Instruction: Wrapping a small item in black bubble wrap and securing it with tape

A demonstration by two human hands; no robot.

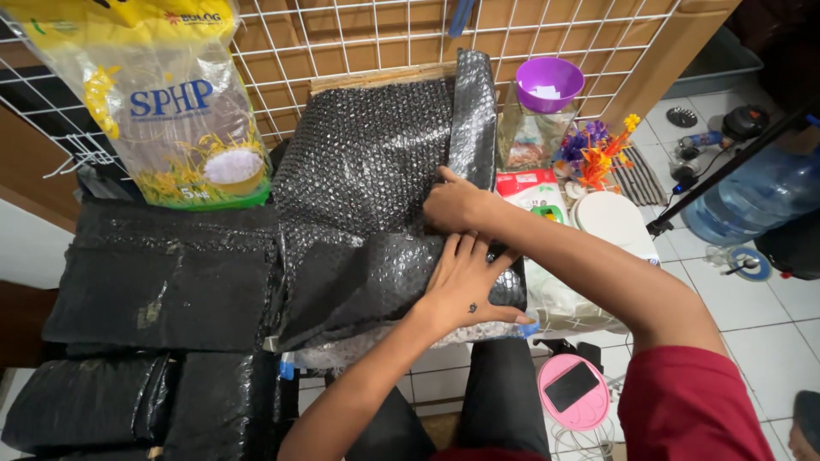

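Observation:
A sheet of black bubble wrap point(367, 154) lies in front of me, its far end standing up against a wire grid. A parcel point(359, 282) half rolled in the same wrap rests on its near part. My left hand point(465, 286) lies flat on the right end of the parcel, fingers spread, pressing down. Just above it, my right hand point(453, 205) pinches the right edge of the sheet where a folded strip point(475, 111) rises. The two hands almost touch.
Several black wrapped parcels point(162, 282) are stacked at the left. A clear and yellow bag of rice point(179, 119) leans on the wire grid point(359, 34). At right are a purple bowl point(549, 83), artificial flowers point(594, 154), a pink stool with a phone point(574, 388) and a water jug point(760, 192).

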